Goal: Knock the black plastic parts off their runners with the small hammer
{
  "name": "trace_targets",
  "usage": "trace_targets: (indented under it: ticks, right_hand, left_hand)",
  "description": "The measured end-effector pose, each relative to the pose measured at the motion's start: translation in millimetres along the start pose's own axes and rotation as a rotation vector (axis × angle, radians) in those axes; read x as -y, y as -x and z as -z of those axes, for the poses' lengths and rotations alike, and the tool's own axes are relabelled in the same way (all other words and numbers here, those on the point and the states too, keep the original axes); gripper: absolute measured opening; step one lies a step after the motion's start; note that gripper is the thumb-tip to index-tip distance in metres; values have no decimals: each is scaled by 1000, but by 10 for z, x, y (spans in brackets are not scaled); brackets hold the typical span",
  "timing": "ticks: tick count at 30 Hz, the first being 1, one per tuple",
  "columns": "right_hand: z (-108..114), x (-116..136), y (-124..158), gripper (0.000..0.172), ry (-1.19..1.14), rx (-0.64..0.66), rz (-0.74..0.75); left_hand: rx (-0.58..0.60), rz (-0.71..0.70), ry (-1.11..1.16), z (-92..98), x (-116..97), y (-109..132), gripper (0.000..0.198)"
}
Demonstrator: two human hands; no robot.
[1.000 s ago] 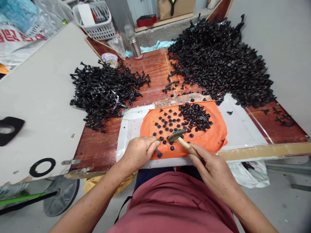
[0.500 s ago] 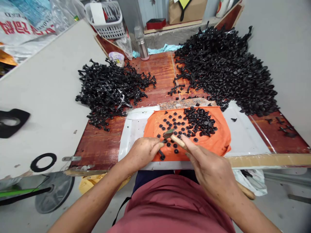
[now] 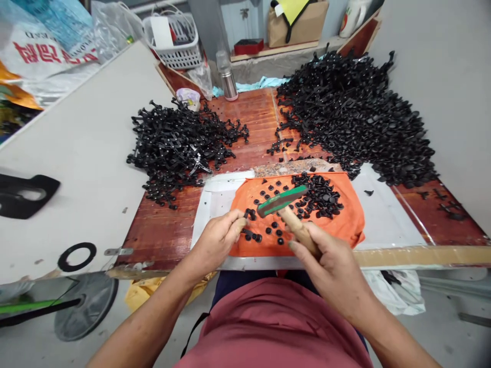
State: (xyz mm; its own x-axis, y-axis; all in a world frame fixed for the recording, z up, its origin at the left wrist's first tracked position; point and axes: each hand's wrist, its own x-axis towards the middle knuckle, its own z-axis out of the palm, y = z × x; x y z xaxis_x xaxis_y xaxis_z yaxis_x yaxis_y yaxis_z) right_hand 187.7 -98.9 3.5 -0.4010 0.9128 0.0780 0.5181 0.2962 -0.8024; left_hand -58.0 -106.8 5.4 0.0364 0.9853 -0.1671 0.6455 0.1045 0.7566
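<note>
In the head view, my right hand is wrapped round the wooden handle of a hammer. Its green-edged metal head is raised over an orange cloth. My left hand is at the cloth's left edge, thumb and fingers pinching a small black strip piece with round ends; the fingers partly cover it. Around the hammer, several black round studs stand spaced out on the cloth. A heap of loose black studs lies at its right side.
A pile of black linked strips lies at the left of the reddish wooden table. A much larger black heap fills the right. At the back are a steel bottle and a white basket. Pale panels border both sides.
The hammer has lifted and turned, so its green head now shows lengthwise over the cloth. My left hand has shifted slightly left with the black strip piece. The view has moved a little.
</note>
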Motion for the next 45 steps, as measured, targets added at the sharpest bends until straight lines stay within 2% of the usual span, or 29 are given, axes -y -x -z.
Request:
trace_targets:
  ticks: [3,6,8,12,15,17,18,20,21,22,23,25,27,29,33,36,39,42,45]
  right_hand:
    - [-181,75,-31,4,-85,100,7]
    - [-356,124,-88,17,-112,98,73]
    - [-411,140,-131,13,-130,81,97]
    - [-394,166,-191,18,-243,84,46]
    - [-368,199,-191,15,-379,261,-22]
    - [-367,219,-171,20,-480,391,-65]
    - [-370,223,-158,20,-518,407,-93]
    - [-380,213,-129,18,-559,336,-146]
    - [-388,199,-114,17,-570,282,-166]
    - [-397,180,-97,17,-576,229,-180]
    - [-410,158,-79,17,-575,183,-186]
    - [-447,121,-36,16,-560,122,-182]
    - [-501,105,11,17,-533,99,-166]
    - [-566,112,56,17,-510,94,-133]
    - [-662,166,110,16,-455,111,-75]
    - [-624,182,121,12,-418,169,-36]
    - [-470,118,163,12,-322,168,-17]
    - [-273,-39,284,21,-158,150,-14]
    - [-149,-239,468,23,-20,165,-20]
  left_hand:
    - [-21,98,178,-30,24,117,17]
    - [10,109,246,-95,73,238,18]
    - [45,100,288,-117,81,310,18]
    - [122,-1,221,-107,-2,420,10]
    - [125,-132,80,-90,-60,486,10]
    - [46,-231,28,-73,-45,537,10]
    - [-31,-263,3,-61,-18,566,9]
    - [-242,-250,-29,-33,63,630,20]
    - [-331,-194,-10,-22,107,662,27]
    - [-372,-113,41,-17,148,692,34]
    - [-357,-24,127,-23,179,717,38]
    - [-221,109,359,-73,203,752,46]
    - [-109,152,574,-170,178,761,53]
    - [-99,149,739,-289,132,753,53]
    - [-135,220,940,-443,110,721,35]
    - [-157,287,931,-395,167,674,36]
    - [-120,308,858,-258,224,595,41]
    - [-37,310,772,-157,258,508,42]
    - [-2,282,673,-146,287,437,38]
